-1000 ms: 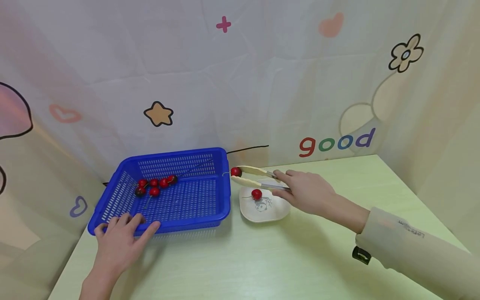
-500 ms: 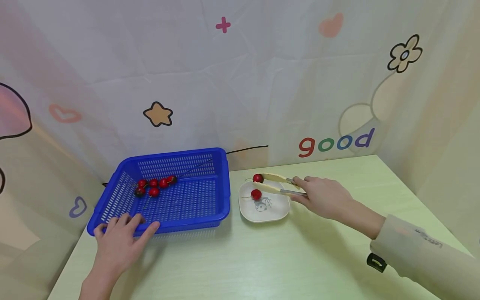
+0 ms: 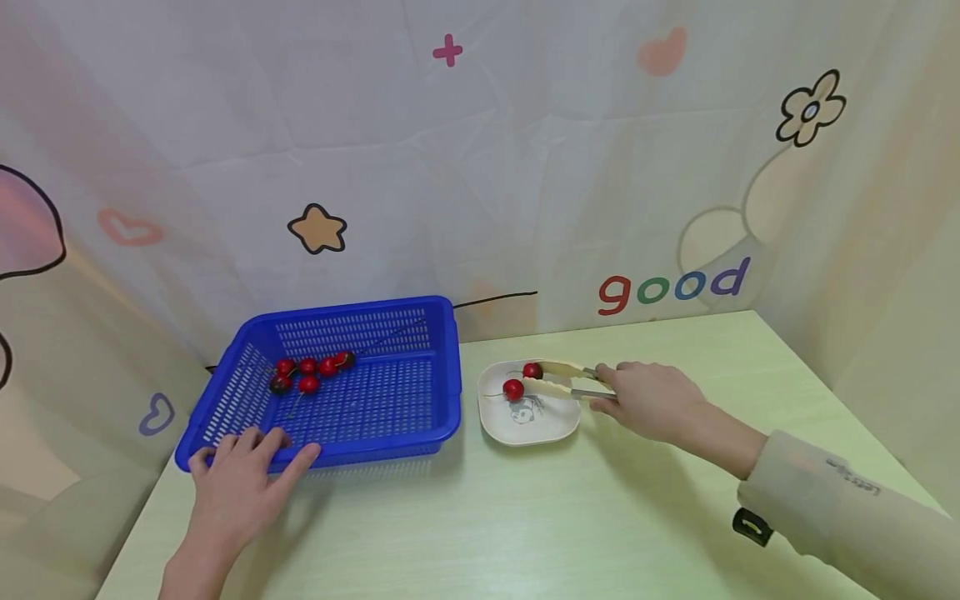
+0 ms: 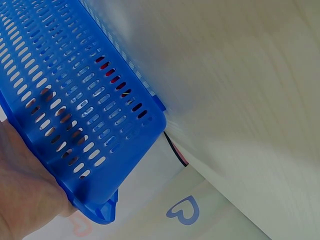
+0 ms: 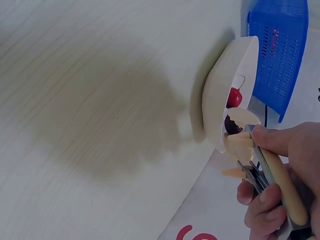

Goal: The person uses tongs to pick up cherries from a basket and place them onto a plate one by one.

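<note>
My left hand [image 3: 240, 487] grips the front-left rim of a blue plastic basket [image 3: 386, 396]; its fingertips show through the slots in the left wrist view. Several red cherries [image 3: 308, 384] with dark patches lie inside, toward the basket's left side. With my right hand [image 3: 656, 400] I hold metal-armed tongs [image 3: 551, 388] with pale, cream tips. These tips are over a small white dish [image 3: 536, 432] printed with a panda, and a dark-sided cherry [image 5: 232, 125] sits between them. Right beside it in the dish is a second red cherry [image 3: 513, 389] with its stem pointing left.
The dish stands just right of the basket on a pale wooden table [image 3: 450, 533]. Behind both hangs a printed curtain [image 3: 525, 208] that meets the table's back edge. A dark band [image 3: 752, 527] hangs below the right sleeve.
My right hand has moved right and then down with the tongs, carrying a cherry from beside the basket's right rim into the dish. The left hand and the basket stay put.
</note>
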### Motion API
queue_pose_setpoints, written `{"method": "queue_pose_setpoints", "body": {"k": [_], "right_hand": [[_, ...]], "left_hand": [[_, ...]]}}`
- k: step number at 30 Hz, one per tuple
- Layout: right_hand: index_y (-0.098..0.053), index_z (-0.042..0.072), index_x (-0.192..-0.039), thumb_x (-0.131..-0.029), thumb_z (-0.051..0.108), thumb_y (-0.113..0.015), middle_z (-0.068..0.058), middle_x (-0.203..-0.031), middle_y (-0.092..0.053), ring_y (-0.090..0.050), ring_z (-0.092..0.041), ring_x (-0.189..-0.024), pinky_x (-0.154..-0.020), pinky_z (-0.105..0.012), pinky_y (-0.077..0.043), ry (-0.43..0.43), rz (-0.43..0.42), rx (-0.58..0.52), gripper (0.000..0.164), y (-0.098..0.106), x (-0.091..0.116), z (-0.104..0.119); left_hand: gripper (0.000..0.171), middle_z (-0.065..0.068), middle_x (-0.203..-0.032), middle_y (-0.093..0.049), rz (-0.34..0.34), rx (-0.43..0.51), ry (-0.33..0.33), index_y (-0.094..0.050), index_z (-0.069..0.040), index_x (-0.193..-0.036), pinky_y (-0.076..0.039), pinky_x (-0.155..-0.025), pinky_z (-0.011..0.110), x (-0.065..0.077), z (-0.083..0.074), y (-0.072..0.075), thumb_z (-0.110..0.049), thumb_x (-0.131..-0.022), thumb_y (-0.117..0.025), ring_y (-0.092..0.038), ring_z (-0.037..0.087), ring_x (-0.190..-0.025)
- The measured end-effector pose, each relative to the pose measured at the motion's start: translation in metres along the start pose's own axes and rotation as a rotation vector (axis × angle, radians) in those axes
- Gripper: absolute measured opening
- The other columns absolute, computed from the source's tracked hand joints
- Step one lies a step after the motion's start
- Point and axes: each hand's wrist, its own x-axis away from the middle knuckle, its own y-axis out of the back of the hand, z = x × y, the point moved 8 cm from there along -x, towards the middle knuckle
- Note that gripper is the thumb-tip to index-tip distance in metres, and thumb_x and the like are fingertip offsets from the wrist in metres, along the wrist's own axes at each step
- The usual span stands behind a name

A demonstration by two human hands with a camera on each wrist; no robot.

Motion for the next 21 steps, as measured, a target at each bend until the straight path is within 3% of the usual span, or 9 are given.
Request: {"method": "queue_pose_setpoints", "body": {"k": [13,21], "right_hand": [[-0.065,0.006,-0.112,-0.096,0.039,-0.073,0.001,-0.073,-0.054,-0.048,-0.016,-0.057,-0.047,-0.03,-0.039,0.016,-0.026,-0.015,0.037,0.006,-0.004,0.003],[-0.063,0.004,-0.122,-0.097,0.043,-0.071,-0.001,-0.076,-0.056,-0.05,-0.016,-0.059,-0.048,-0.031,-0.041,0.022,-0.039,-0.029,0.047,0.011,-0.01,0.005]], "left_hand": [[0.06,0.016,-0.105,-0.062,-0.006,0.003,-0.001,-0.067,-0.01,-0.107,-0.017,-0.094,0.077,0.0,0.002,-0.001,-0.067,-0.098,-0.051,-0.048,0.045,-0.106],[0.06,0.015,-0.103,-0.061,-0.012,0.014,-0.007,-0.067,-0.01,-0.108,-0.017,-0.094,0.077,0.0,0.002,-0.002,-0.067,-0.098,-0.052,-0.048,0.044,-0.106]]}}
